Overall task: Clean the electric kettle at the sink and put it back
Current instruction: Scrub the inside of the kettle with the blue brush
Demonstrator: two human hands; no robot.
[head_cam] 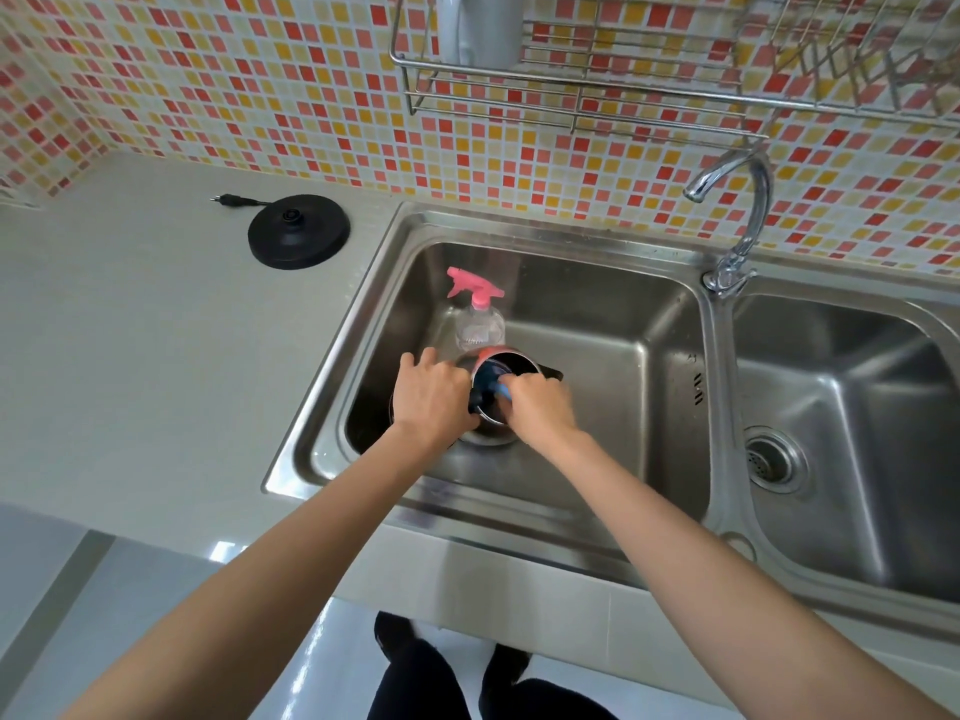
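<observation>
Steel sink point(613, 262): two basins sunk into the pale bench point(156, 366); I work in the left one
Kettle point(488, 426): steel body standing on the floor of the left basin, its open mouth towards me, black spout pointing right
My left hand point(428, 394): fingers wrapped around the kettle's left side near the rim, clamped on it
My right hand point(540, 402): closed on a blue cloth or sponge point(503, 391), pressed at the kettle's mouth; only a small bit of blue shows past my fingers
Spray bottle point(479, 319): clear with a pink trigger head, upright in the same basin, just behind the kettle
Kettle base point(298, 231): black disc on the bench left of the sink, well apart from the kettle, its plug lying loose beside it
Tap point(737, 220): chrome, between the two basins, spout turned left; I see no water running
Wall: red, orange and yellow mosaic tiles, with a wire rack point(597, 90) above the sink
</observation>
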